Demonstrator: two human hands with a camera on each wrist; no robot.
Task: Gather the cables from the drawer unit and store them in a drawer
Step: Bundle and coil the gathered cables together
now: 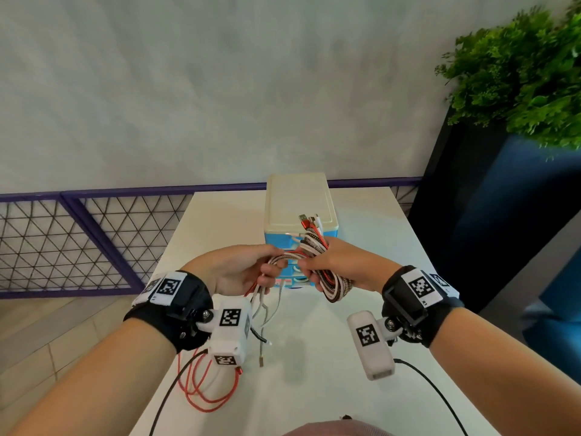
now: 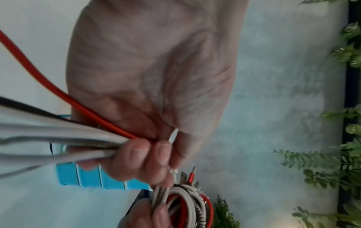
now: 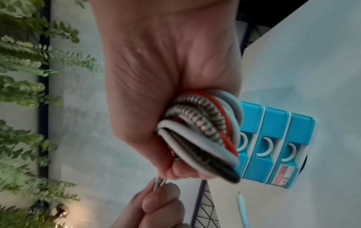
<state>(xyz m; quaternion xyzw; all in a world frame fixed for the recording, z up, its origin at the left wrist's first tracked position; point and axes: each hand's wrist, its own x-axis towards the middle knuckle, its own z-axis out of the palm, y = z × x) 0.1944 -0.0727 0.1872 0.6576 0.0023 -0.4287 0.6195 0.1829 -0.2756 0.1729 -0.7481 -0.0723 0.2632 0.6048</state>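
A blue drawer unit [image 1: 300,209] with a cream lid stands on the white table [image 1: 220,215]; its drawer fronts [image 3: 273,138] with white ring handles look pushed in. My right hand [image 1: 333,265] grips a coiled bundle of red, white and braided cables [image 1: 317,247], its plugs pointing up over the lid. My left hand [image 1: 239,269] holds the loose run of the same cables [image 2: 68,141] just left of the coil. Their tails [image 1: 264,313] hang down; a red cable [image 1: 204,394] loops past the table's near left edge.
A large green plant [image 1: 522,73] in a dark planter stands to the right of the table. A purple mesh railing [image 1: 78,243] runs behind and to the left. A grey wall lies beyond. Black wires [image 1: 434,391] trail from the wrist cameras.
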